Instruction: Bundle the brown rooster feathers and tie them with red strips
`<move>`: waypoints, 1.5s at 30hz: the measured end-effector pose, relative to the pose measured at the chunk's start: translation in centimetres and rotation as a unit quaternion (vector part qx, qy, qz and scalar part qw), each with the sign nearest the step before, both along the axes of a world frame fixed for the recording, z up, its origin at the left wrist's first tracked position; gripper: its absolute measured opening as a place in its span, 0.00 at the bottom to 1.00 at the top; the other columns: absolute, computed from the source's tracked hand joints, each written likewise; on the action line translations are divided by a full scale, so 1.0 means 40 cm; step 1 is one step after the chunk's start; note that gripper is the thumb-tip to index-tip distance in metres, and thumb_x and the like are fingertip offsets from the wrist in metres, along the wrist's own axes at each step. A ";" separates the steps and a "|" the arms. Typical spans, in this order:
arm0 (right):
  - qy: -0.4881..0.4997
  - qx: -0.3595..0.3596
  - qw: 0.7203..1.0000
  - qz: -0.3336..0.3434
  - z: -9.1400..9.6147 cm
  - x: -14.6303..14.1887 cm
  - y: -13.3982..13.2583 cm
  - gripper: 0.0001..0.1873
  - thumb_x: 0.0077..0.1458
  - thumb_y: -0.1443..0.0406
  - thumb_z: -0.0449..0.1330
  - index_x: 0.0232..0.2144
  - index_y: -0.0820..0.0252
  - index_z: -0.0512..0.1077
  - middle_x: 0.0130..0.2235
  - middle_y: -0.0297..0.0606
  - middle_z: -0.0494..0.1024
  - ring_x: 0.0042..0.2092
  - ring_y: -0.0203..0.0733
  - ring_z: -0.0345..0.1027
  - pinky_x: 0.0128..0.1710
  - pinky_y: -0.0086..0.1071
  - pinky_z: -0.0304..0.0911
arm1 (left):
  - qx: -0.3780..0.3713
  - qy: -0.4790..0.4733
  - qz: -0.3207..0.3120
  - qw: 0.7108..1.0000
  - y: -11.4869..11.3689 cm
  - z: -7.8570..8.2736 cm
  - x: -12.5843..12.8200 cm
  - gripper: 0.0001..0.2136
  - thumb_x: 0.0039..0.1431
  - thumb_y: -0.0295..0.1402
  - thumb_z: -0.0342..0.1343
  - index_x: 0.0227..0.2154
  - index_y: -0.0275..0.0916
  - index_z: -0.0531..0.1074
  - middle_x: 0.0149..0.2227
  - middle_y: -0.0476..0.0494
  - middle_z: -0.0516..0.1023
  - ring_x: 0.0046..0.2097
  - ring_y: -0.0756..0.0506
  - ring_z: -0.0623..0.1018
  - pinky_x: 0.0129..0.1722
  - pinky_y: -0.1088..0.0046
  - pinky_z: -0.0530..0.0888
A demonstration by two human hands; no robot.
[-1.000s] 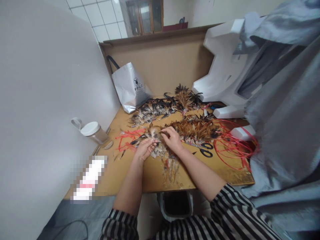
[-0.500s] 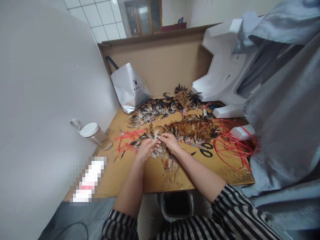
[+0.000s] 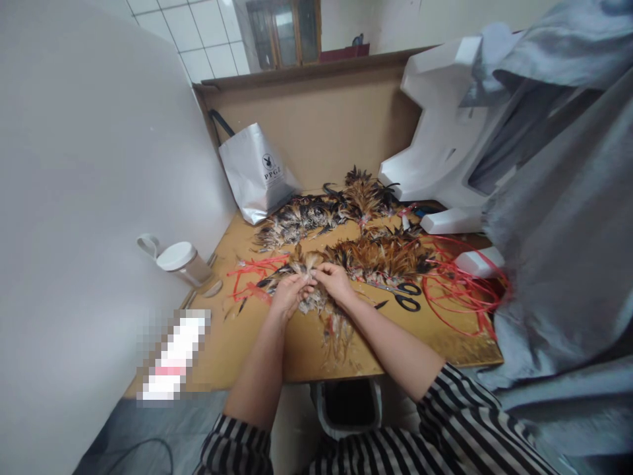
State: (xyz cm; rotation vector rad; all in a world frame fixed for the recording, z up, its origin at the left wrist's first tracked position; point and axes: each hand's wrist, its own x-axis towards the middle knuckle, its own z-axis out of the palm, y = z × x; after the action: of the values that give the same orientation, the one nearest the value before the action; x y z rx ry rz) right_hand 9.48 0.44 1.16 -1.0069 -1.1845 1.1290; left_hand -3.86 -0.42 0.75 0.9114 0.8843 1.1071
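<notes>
Both hands meet above the tabletop, pinching a small bunch of brown feathers (image 3: 307,258) by its pale base. My left hand (image 3: 291,293) is closed on it from the left, and my right hand (image 3: 333,280) pinches it from the right. The fingertips nearly touch, so the exact grip points are partly hidden. Loose whitish feathers (image 3: 316,303) lie just under the hands. A row of brown feather bunches (image 3: 386,257) is to the right, with black-handled scissors (image 3: 408,297) in front of it.
Darker feather bunches (image 3: 301,218) lie farther back, before a silver bag (image 3: 254,175). Red plastic strips (image 3: 252,274) lie left, and a tangle of red cord (image 3: 459,290) lies right. A lidded cup (image 3: 182,264) stands at left; a white foam piece (image 3: 435,132) leans at right. A bin (image 3: 349,406) sits below the table.
The feather bunch between my fingers looks more spread and upright than before, where it was a rounder tan shape. Both hands stay in nearly the same place.
</notes>
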 end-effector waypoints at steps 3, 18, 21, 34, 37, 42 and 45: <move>-0.020 0.014 1.000 0.000 -0.005 -0.001 0.000 0.11 0.39 0.59 0.60 0.20 0.63 0.69 0.20 0.29 0.68 0.23 0.31 0.56 0.24 0.25 0.52 | 0.004 0.011 -0.006 1.000 -0.001 -0.002 0.001 0.11 0.42 0.34 0.61 0.27 0.31 0.73 0.26 0.43 0.76 0.22 0.56 0.71 0.19 0.85 0.64; -0.266 0.087 0.958 -0.062 -0.015 0.082 0.051 0.08 0.46 0.63 0.56 0.27 0.61 0.73 0.30 0.37 0.75 0.34 0.37 0.67 0.37 0.29 0.59 | 0.006 -0.084 0.149 0.985 0.026 0.001 -0.028 0.11 0.38 0.31 0.64 0.27 0.31 0.72 0.24 0.47 0.74 0.21 0.58 0.69 0.18 0.86 0.64; -0.402 0.097 0.908 -0.063 -0.016 0.089 0.046 0.08 0.47 0.64 0.55 0.28 0.59 0.73 0.33 0.37 0.74 0.36 0.37 0.66 0.39 0.29 0.57 | -0.001 -0.094 0.152 0.984 0.025 0.003 -0.026 0.11 0.39 0.30 0.63 0.27 0.31 0.72 0.24 0.46 0.74 0.21 0.58 0.69 0.18 0.86 0.63; -0.660 0.076 0.747 0.009 0.013 0.013 0.003 0.16 0.55 0.60 0.46 0.38 0.57 0.70 0.42 0.42 0.71 0.41 0.41 0.66 0.38 0.30 0.57 | 0.007 -0.112 0.148 0.983 0.026 0.000 -0.024 0.10 0.40 0.29 0.63 0.28 0.31 0.72 0.25 0.46 0.74 0.21 0.58 0.69 0.17 0.87 0.64; -0.669 0.062 0.741 0.001 0.004 0.010 0.013 0.17 0.56 0.63 0.45 0.35 0.60 0.72 0.40 0.45 0.72 0.40 0.43 0.67 0.37 0.31 0.58 | 0.006 -0.109 0.145 0.983 0.024 0.003 -0.022 0.10 0.40 0.29 0.63 0.28 0.31 0.72 0.25 0.47 0.74 0.21 0.58 0.69 0.17 0.87 0.63; -0.520 0.038 0.853 -0.018 -0.013 0.044 0.041 0.12 0.50 0.64 0.51 0.28 0.60 0.74 0.32 0.41 0.76 0.35 0.41 0.69 0.35 0.29 0.59 | 0.001 -0.101 0.141 0.985 0.019 0.008 -0.019 0.10 0.41 0.30 0.62 0.28 0.31 0.72 0.25 0.46 0.74 0.21 0.58 0.69 0.18 0.86 0.64; -0.336 0.003 0.941 0.031 -0.024 0.067 0.055 0.11 0.45 0.63 0.55 0.27 0.63 0.74 0.27 0.37 0.76 0.28 0.36 0.67 0.29 0.26 0.59 | -0.001 -0.094 0.137 0.986 0.019 0.009 -0.019 0.09 0.42 0.30 0.62 0.28 0.31 0.72 0.25 0.46 0.74 0.21 0.58 0.69 0.19 0.86 0.64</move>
State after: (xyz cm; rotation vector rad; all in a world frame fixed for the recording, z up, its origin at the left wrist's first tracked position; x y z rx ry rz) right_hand 12.18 2.65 0.21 -1.4183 -1.7638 0.8404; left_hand -4.61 0.33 1.12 0.6819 0.8695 1.4035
